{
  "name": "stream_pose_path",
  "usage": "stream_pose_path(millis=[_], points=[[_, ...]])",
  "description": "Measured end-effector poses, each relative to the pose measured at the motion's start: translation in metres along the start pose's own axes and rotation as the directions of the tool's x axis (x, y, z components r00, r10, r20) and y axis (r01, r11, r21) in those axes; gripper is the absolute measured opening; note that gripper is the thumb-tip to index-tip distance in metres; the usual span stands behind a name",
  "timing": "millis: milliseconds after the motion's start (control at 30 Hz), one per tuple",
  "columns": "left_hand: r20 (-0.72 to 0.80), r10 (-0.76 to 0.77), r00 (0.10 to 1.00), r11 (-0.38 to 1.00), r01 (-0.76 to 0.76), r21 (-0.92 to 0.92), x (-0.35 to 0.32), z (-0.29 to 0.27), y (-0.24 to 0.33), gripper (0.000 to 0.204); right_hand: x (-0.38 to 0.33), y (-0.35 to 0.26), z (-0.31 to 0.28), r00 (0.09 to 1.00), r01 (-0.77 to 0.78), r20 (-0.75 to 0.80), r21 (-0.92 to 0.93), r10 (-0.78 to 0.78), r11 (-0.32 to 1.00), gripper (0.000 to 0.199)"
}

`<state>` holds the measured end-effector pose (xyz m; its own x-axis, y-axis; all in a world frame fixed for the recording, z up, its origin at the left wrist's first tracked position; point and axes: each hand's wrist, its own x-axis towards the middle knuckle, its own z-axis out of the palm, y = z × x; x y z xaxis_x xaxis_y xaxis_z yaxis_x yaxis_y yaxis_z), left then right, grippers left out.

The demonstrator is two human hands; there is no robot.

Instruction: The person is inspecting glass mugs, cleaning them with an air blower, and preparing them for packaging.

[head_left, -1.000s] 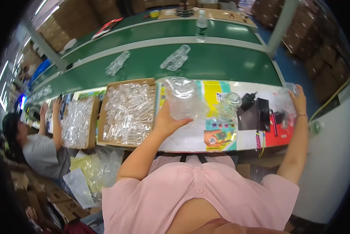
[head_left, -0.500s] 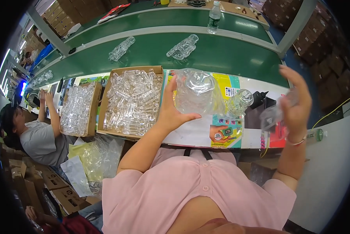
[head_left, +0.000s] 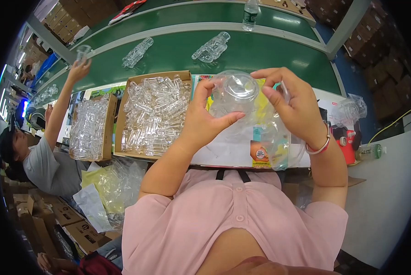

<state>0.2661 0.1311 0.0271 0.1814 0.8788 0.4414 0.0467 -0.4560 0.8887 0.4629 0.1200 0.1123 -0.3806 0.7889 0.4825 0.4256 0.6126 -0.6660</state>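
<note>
Two hands flank a clear, glossy plastic container [head_left: 240, 88], round with ringed contours, held above a printed sheet [head_left: 261, 155] whose small lettering is illegible. The left hand [head_left: 209, 115] clamps around it; the right hand [head_left: 298, 104] curls at its rim, grip unclear. Slender transparent pieces [head_left: 157, 114] fill a cardboard box [head_left: 168, 75].

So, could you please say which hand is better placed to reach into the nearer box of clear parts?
Likely the left hand: it is beside the box, though wrapped around the clear container. The right hand is farther away, beyond that container.
</note>
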Motion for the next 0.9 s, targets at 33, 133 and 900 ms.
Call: stream_pose_path(millis=[33,133,900], points=[[-0.004,-0.012,1.0,0.999,0.012,-0.035,-0.001,0.001,-0.001,0.067,0.001,0.002,0.0,1.0,-0.005,0.001,-0.002,0.005,1.0,0.009],[-0.02,0.001,1.0,1.0,-0.001,0.006,-0.001,0.002,-0.005,0.066,0.002,0.005,-0.001,0.989,-0.145,0.016,0.236,0.146,0.961,0.012],[0.08,0.157,0.984,0.987,-0.154,-0.037,-0.034,-0.002,0.005,0.062,-0.03,-0.026,-0.001,0.963,-0.263,0.152,0.366,0.222,0.892,0.012]])
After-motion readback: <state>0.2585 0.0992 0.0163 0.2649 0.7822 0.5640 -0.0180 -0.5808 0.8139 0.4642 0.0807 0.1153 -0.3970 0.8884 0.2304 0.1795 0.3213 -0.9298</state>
